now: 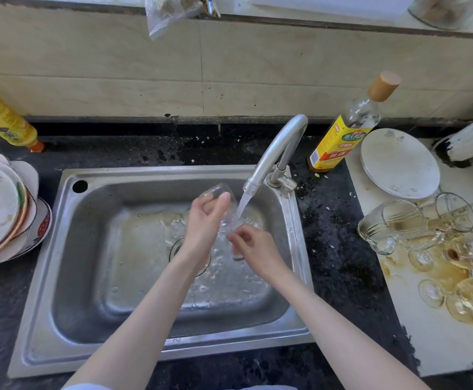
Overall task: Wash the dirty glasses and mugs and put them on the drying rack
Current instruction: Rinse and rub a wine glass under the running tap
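A clear glass (220, 205) is held over the sink (41, 327), right beside the mouth of the tap (271, 153). The water (242, 205) runs down from the tap onto the glass. It is there so the water can wash the dirt off and fall into the sink, not onto the counter (342, 263).

The left hand (204, 220) has its grip wrapped round the glass, thumb up by the closed end. The glass is tipped, with its open end low, likely so the water can run out again.

The right hand (253, 246) is just below the tap, at the open end of the glass. Its fingers are curled there, and it looks like they rub or pinch the rim, but the water blurs this.

To the right of the tap, more dirty glasses (415, 229) lie in a heap on a white board (426, 347), with brown spills under them. They wait close by so a hand can reach them next.

No drying rack shows here.
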### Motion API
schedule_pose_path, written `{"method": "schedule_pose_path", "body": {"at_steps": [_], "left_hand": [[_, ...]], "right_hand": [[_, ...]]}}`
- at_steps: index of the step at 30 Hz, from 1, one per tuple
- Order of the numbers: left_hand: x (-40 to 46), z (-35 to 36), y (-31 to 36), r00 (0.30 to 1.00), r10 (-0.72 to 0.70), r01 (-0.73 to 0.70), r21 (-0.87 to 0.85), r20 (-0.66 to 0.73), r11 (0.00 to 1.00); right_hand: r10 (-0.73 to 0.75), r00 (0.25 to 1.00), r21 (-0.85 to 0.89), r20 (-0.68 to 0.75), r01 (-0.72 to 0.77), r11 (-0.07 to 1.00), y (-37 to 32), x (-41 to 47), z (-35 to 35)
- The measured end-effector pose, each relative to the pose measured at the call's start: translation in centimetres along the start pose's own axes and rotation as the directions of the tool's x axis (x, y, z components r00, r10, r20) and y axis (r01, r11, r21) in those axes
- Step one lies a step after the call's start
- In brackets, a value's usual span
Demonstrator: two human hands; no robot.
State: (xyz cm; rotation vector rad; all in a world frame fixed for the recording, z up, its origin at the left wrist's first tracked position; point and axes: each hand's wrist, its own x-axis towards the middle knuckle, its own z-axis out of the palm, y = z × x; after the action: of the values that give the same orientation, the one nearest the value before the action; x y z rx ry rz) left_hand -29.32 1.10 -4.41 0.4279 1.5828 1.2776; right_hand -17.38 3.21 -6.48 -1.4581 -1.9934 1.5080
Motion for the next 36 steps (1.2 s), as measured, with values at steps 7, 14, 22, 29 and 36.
{"method": "schedule_pose_path", "body": {"at_steps": [7,14,22,29,36], "left_hand": [[-1.8,0.0,-2.1,0.975,0.088,-0.136,0.241,0.202,0.961],[-2.3,-1.3,-3.3,0.922,0.248,-0.358,0.408,0.298,0.840],[-2.6,-2.3,-2.7,0.967,0.159,-0.214,0.296,0.198,0.931],[-2.6,-1.5,-0.6,0.970,0.091,-0.137,0.195,0.226,0.971],[-3.7,0.2,-1.0,0.952,0.305,-0.306,0.216,0.037,0.927]], "right_hand": [[0.107,0.993,0.156,-0.056,-0.097,0.983,2.4,-1.3,-0.2],[0.071,0.997,0.433,-0.010,-0.060,0.899,2.2,-2.2,0.8],[0.055,0.971,0.467,0.233,-0.161,0.869,0.9,-1.9,-0.5],[-0.059,0.829,0.641,0.556,-0.382,0.665,0.5,-1.3,-2.6],[0.048,0.953,0.564,0.299,-0.218,0.797,-0.2,-1.5,-1.1]]}}
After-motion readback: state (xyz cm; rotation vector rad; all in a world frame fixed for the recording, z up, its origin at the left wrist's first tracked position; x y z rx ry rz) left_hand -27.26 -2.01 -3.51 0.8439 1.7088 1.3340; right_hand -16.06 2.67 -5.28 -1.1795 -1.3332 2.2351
